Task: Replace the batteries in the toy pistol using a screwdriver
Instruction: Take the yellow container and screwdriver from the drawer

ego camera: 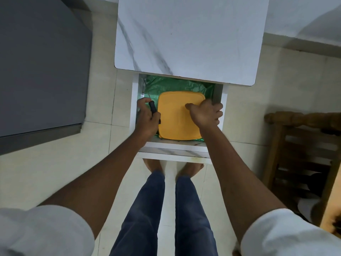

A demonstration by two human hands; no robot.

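With the left hand (146,115) gripping the screwdriver (153,108) and the right hand (206,113) curled over the drawer (133,100) wall, thumb on the yellow lid (175,122), those fingers could get pinched if the drawer slides shut.

Floor: pale cream tiles (55,172), glossy, thin grout lines seen.
Table: white marble-look top (184,37) with grey veining, rounded corners; open white drawer (175,146) below it.
Left: grey cabinet (40,61), flat matte top.
Right: dark wooden rack (299,145), turned top rail.
Light: dim, soft, even.
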